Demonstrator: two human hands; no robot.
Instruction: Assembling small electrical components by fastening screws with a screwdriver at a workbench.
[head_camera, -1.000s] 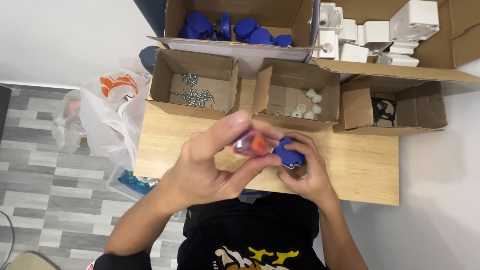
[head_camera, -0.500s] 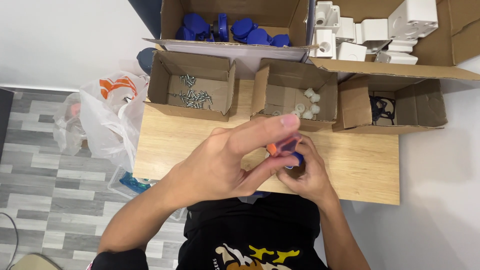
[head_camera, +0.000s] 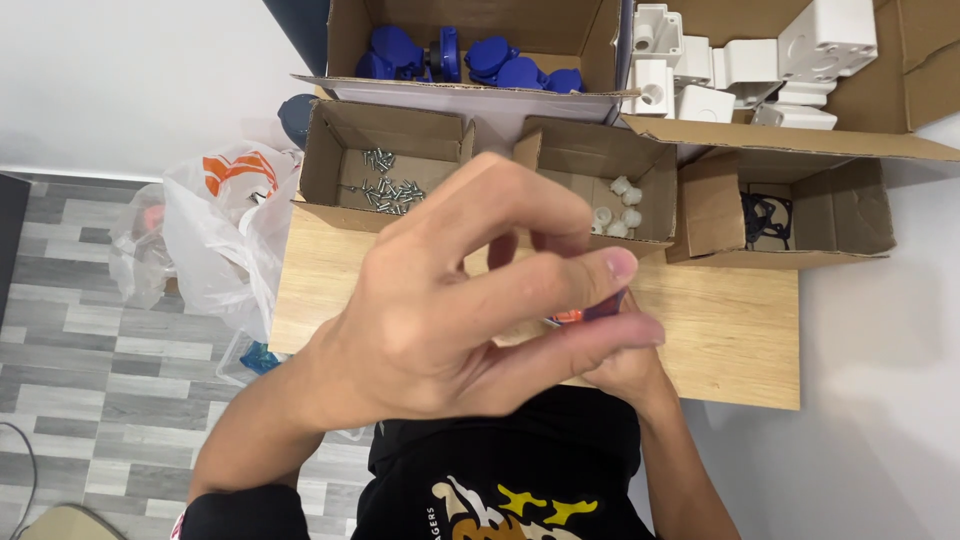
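My left hand (head_camera: 450, 300) is raised close to the camera and fills the middle of the view. Its thumb and fingers pinch toward a small orange piece (head_camera: 568, 316). That piece sits against a blue plastic part (head_camera: 606, 303), of which only a sliver shows. My right hand (head_camera: 625, 365) lies under the left one, mostly hidden, and cups the blue part from below. Both hands hover above the near edge of the wooden table (head_camera: 720, 330).
Open cardboard boxes line the table's far side: silver screws (head_camera: 385, 185), small white pieces (head_camera: 617, 210), black rings (head_camera: 765, 215). Behind them are a box of blue parts (head_camera: 470, 55) and white housings (head_camera: 740, 65). A plastic bag (head_camera: 220, 230) hangs at the left.
My left hand has risen toward the camera and now covers most of the blue part and the orange piece. The right hand has stayed below them.
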